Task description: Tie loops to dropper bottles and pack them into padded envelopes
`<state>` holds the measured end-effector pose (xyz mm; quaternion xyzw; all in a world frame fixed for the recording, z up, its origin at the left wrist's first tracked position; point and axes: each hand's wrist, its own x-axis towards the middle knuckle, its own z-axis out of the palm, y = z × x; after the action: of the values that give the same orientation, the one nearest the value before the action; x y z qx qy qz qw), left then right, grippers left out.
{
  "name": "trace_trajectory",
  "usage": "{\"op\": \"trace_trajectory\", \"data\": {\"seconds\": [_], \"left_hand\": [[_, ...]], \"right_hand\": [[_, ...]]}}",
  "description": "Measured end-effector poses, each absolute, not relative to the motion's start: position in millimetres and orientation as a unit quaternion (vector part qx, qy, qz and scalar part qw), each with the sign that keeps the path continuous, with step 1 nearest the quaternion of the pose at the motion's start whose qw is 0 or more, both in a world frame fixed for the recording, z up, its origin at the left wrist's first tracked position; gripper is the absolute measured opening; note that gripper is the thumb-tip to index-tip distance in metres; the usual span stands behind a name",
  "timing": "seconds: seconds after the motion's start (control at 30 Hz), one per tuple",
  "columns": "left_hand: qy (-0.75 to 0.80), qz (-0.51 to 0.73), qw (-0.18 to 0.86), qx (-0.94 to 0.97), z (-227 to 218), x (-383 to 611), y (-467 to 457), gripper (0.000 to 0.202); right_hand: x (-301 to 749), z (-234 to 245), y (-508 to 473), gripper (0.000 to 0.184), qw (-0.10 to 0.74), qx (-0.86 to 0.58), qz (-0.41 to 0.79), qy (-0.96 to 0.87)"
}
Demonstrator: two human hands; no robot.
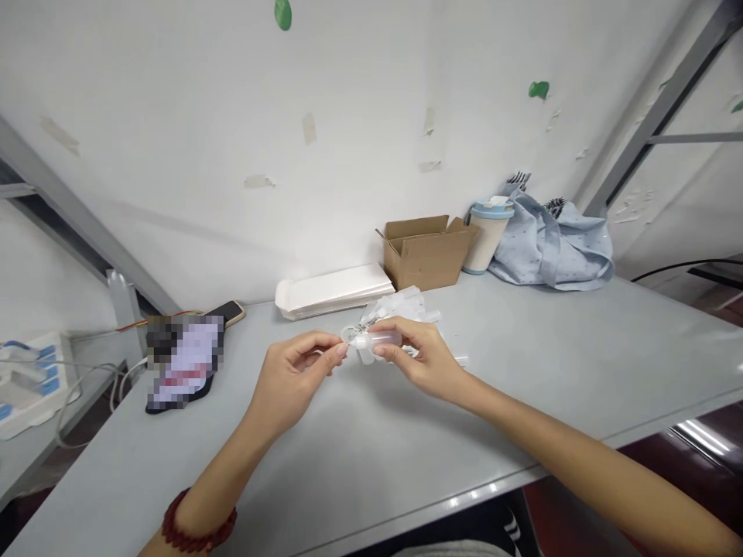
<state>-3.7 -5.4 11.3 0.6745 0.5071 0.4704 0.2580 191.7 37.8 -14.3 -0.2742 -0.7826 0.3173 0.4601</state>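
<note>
My right hand is closed round a small translucent squeeze bottle, held on its side with its narrow tip toward the left. Thumb and forefinger of my left hand are pinched together right at that tip; whatever sits between them is too small to make out. A thin white loop shows just above the bottle's tip. Behind the hands, several clear plastic pieces lie in a loose pile on the grey table, partly hidden by my right hand.
A stack of white padded envelopes and an open cardboard box stand by the wall. To their right are a cup with a blue lid and a light blue cloth bag. A phone and a power strip are at left.
</note>
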Motion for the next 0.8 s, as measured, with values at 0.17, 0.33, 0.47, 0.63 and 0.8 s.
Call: {"op": "trace_trajectory", "data": {"seconds": [0.17,0.33,0.47,0.63,0.8], "left_hand": [[0.507,0.459,0.286,0.671,7,-2,-3,0.015],[0.504,0.457,0.289,0.674,4,-2,-3,0.015],[0.507,0.461,0.275,0.675,6,-1,-2,0.014],[0.5,0.417,0.31,0.693,14,-13,4,0.015],[0.515,0.4,0.304,0.694,14,-21,7,0.017]], "right_hand": [[190,-22,38,0.014,0.456,-0.285,0.319,-0.78],[189,-24,38,0.014,0.466,-0.279,0.303,-0.783],[190,-22,39,0.013,0.464,-0.282,0.296,-0.786],[189,-21,41,0.016,0.458,-0.277,0.292,-0.793],[188,-21,41,0.015,0.46,-0.276,0.286,-0.794]]}}
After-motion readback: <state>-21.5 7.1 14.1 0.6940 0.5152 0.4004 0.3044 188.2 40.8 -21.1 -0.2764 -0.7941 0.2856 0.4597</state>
